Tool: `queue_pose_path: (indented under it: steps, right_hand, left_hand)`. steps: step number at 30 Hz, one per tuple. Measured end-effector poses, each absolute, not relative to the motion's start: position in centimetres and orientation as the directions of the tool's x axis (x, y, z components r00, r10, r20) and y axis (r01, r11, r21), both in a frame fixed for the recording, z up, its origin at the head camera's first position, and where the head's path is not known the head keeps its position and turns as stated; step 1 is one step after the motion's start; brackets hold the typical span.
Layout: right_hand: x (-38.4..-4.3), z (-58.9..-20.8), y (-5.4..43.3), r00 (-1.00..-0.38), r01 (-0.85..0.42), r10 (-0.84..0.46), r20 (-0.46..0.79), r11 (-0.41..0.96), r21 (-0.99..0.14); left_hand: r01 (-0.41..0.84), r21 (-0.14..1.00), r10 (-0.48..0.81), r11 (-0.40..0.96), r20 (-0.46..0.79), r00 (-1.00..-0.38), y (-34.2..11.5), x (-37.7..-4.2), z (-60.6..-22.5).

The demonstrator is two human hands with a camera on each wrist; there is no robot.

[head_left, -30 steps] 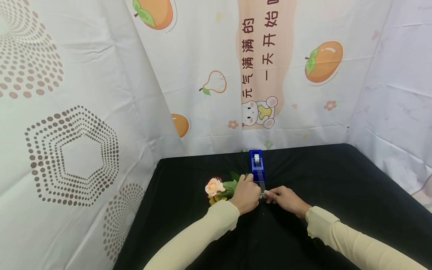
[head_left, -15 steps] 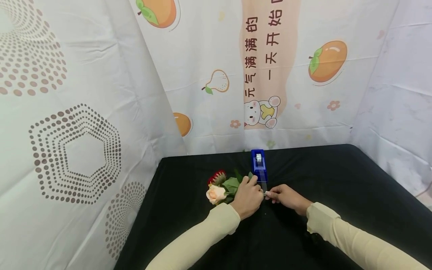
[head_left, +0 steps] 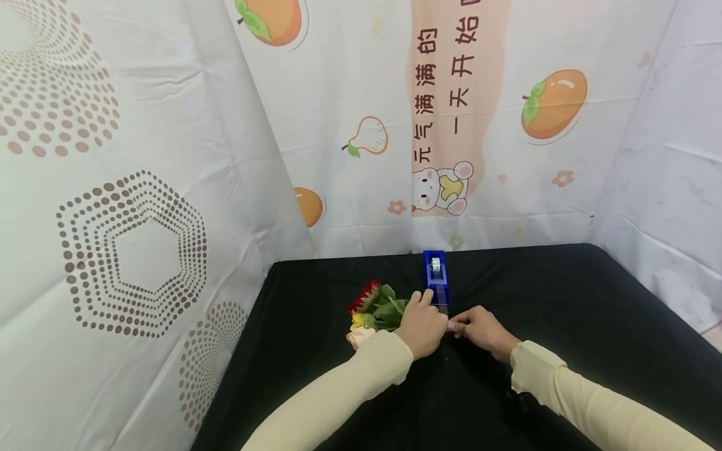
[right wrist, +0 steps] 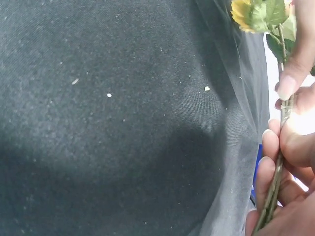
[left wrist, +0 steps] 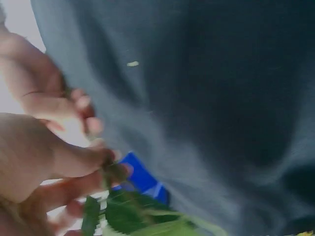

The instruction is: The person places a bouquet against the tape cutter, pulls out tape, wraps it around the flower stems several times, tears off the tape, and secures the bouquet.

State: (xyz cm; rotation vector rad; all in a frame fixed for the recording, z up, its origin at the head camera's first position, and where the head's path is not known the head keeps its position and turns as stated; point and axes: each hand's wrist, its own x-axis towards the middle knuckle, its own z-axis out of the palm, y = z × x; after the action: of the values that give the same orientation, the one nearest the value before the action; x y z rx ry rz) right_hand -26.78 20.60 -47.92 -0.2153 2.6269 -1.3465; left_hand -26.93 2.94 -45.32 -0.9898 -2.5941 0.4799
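A small bunch of flowers (head_left: pixel 389 311), with red, yellow and peach blooms, lies to the left in the head view. My left hand (head_left: pixel 423 327) pinches its stems below the leaves. Lower on the stems (right wrist: pixel 273 189), my right hand (head_left: pixel 484 331) holds them between thumb and fingers, as the right wrist view shows. A shiny clear band, seemingly tape (right wrist: pixel 286 112), sits around the stems between the two hands. Beyond the hands stands a blue tape dispenser (head_left: pixel 427 275), and a clear strip (head_left: pixel 443 309) reaches from it toward the stems. The left palm hides part of the stems.
Black cloth (head_left: pixel 541 300) covers the table. Small pale scraps (right wrist: pixel 75 81) lie on it near the hands. Printed white curtains (head_left: pixel 338 213) hang behind the table and along both sides.
The bunch has turned about its stems: the peach bloom has moved nearer the left sleeve, and the red and yellow blooms now show above it. Both hands stay near the dispenser.
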Motion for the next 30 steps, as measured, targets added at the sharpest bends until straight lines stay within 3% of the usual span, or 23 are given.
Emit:
queue_pose_path:
  steps: [5,10,16,25,30]
  right_hand:
    - [-26.7,-48.2,20.7,-0.978,-0.079,-0.202,-0.051,0.587,-0.806]
    - [-26.4,-48.3,20.6,-0.983,-0.096,-0.182,-0.022,0.612,-0.785]
    - [-26.3,-48.4,20.6,-0.986,-0.117,-0.168,0.016,0.615,-0.780]
    - [-26.2,-48.4,20.6,-0.978,-0.201,-0.182,0.106,0.657,-0.727]
    - [-26.2,-48.5,20.7,-0.974,-0.218,-0.185,0.128,0.647,-0.731]
  left_hand:
    - [0.558,-0.350,0.607,0.752,0.038,-0.794,3.7,-27.7,-44.0]
    - [0.537,-0.164,0.527,0.828,-0.101,-0.844,3.9,-28.9,-42.9]
    - [0.502,-0.003,0.488,0.865,-0.232,-0.841,3.4,-29.7,-41.5]
    - [0.428,0.230,0.484,0.874,-0.333,-0.809,1.9,-30.6,-42.4]
    - [0.399,0.284,0.480,0.872,-0.334,-0.811,1.8,-30.4,-42.2]
